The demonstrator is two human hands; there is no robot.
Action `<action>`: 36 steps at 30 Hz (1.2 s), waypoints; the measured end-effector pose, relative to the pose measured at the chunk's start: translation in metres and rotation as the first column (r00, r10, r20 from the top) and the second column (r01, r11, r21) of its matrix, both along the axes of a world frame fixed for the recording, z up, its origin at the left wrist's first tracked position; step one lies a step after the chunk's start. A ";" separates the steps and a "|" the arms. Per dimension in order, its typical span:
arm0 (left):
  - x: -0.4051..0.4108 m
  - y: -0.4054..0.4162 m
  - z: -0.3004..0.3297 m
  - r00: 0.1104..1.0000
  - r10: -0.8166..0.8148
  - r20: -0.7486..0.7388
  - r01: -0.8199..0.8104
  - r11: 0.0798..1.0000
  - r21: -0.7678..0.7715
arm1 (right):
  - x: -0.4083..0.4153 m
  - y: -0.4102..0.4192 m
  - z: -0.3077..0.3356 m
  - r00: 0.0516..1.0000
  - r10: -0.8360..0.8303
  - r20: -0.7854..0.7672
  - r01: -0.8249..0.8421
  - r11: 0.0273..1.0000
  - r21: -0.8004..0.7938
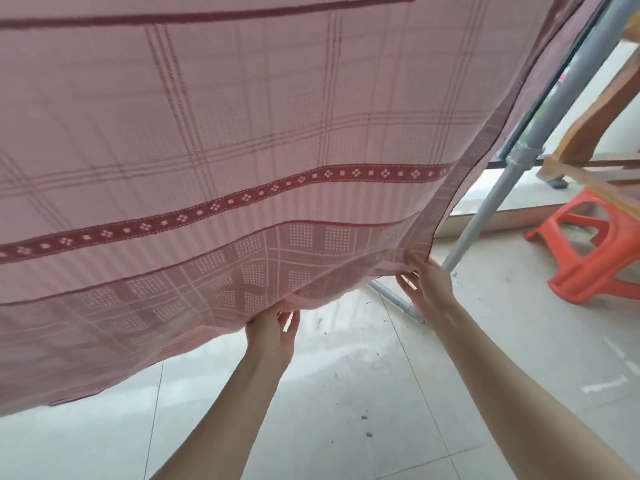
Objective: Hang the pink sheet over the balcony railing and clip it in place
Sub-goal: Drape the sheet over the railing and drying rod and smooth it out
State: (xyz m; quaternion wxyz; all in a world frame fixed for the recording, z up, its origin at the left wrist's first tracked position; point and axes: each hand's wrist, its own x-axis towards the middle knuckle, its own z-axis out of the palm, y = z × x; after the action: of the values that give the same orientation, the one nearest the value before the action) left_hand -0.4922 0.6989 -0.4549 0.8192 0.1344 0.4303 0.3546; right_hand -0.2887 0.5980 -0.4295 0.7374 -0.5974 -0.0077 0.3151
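Both forearms reached up: left hand (273, 323) and right hand (427, 282) each pinched the pink sheet (242, 133) at its hem; thin, limp, light cloth, best gripped at that edge.

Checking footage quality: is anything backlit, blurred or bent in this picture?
Head view: daylight glows through the pink sheet; the right hand is slightly motion-blurred; wide-angle bends the grey pole; glare washes the floor tiles.
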 end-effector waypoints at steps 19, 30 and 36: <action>0.012 -0.002 -0.077 0.989 -0.021 -0.146 0.040 0.991 0.131 | 0.073 -0.103 -0.055 0.967 -0.196 0.160 0.203 0.979 -0.024; 0.032 0.005 -0.082 0.911 0.325 -0.253 -0.299 0.944 0.136 | 0.137 -0.103 -0.076 0.998 0.009 0.055 -0.017 0.988 0.156; 0.068 -0.018 -0.079 0.978 0.196 -0.068 -0.184 0.971 0.155 | 0.151 -0.107 -0.088 0.993 0.103 0.053 -0.112 0.970 0.218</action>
State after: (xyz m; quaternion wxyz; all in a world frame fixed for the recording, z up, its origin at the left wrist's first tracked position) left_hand -0.4238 0.6812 -0.5338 0.7508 0.1674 0.4474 0.4563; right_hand -0.1381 0.4907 -0.5172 0.7806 -0.5170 -0.0904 0.3393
